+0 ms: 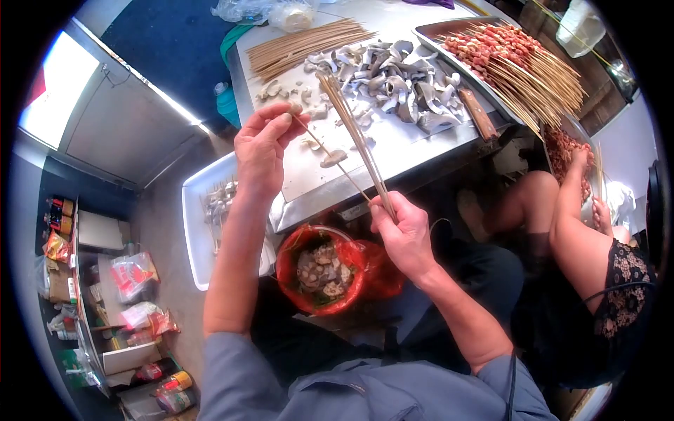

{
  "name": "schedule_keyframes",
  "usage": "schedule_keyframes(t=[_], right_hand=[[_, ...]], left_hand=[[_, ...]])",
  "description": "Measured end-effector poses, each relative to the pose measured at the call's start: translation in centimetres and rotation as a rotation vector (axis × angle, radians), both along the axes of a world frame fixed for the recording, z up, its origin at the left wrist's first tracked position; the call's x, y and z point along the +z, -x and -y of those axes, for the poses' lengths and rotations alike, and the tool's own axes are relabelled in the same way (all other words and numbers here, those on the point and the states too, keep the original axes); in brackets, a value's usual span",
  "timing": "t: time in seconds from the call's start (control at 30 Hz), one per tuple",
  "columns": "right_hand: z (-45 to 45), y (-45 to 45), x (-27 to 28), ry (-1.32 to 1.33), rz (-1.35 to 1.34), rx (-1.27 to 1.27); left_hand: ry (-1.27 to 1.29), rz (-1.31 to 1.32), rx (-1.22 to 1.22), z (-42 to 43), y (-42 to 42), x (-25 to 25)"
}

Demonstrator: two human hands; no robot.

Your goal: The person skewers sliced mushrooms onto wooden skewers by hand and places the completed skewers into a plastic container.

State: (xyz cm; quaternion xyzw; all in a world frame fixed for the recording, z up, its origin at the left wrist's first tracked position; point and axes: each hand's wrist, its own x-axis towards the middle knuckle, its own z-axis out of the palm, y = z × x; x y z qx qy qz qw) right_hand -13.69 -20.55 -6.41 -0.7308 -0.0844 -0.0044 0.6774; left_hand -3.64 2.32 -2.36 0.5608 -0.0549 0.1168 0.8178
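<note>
My left hand [261,151] is closed, pinching a small mushroom piece [295,109] at the upper tip of a bamboo skewer [354,184]. Farther down that skewer sits another mushroom piece [333,159]. In my right hand [406,235], the fingers are wrapped round the skewer's lower end and a bundle of bare bamboo skewers [349,123] pointing up and away. Behind both hands, a heap of grey oyster mushrooms [400,81] lies on the metal table [309,191]. A few small mushroom scraps [272,90] lie left of the heap.
Loose bamboo skewers [309,48] lie at the table's back. A metal tray [430,34] holds meat skewers [519,59], near a wooden-handled tool [477,114]. Left stands a white bin [193,231]; below, a red-lined bucket [288,284]. A co-worker's hand [581,156] touches meat at right.
</note>
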Motion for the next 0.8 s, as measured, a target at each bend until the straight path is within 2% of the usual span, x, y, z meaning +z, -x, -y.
schedule_keyframes(t=[0.1,0.23,0.33,0.47,0.5,0.57,0.63,0.67,0.7,0.77,0.8], right_hand=[[0.1,0.0,-0.2,0.003,0.000,-0.011],[0.2,-0.2,-0.5,-0.008,-0.004,-0.017],[0.2,-0.3,-0.4,-0.025,-0.008,-0.024],[0.4,-0.5,-0.3,-0.010,-0.009,-0.052],[0.4,-0.5,-0.1,-0.041,-0.026,-0.049],[0.6,-0.7,0.2,-0.074,-0.038,-0.053],[0.8,-0.9,0.4,-0.078,-0.015,-0.074],[1.0,-1.2,0.5,-0.076,-0.013,-0.079],[1.2,-1.4,0.5,-0.072,0.001,-0.098],[1.4,-1.6,0.7,-0.069,0.014,-0.120],[1.6,-1.7,0.9,-0.085,0.001,-0.122]], left_hand=[[-0.092,-0.011,-0.012,0.2,0.5,-0.1],[-0.195,-0.052,-0.147,0.0,1.1,-0.6],[-0.393,-0.088,-0.310,1.3,2.1,-0.6],[-0.430,-0.069,-0.341,1.7,2.3,0.7],[-0.385,-0.022,-0.276,1.2,1.6,0.2],[-0.450,0.020,-0.082,0.2,0.2,0.1],[-0.602,0.012,0.107,-0.4,-1.4,-0.1],[-0.784,-0.023,0.189,-0.5,-2.3,0.0],[-0.783,-0.021,0.186,-0.5,-3.1,0.0],[-1.174,0.208,0.160,-0.4,-4.6,-0.3],[-1.212,0.299,0.147,-0.1,-5.2,-0.5]])
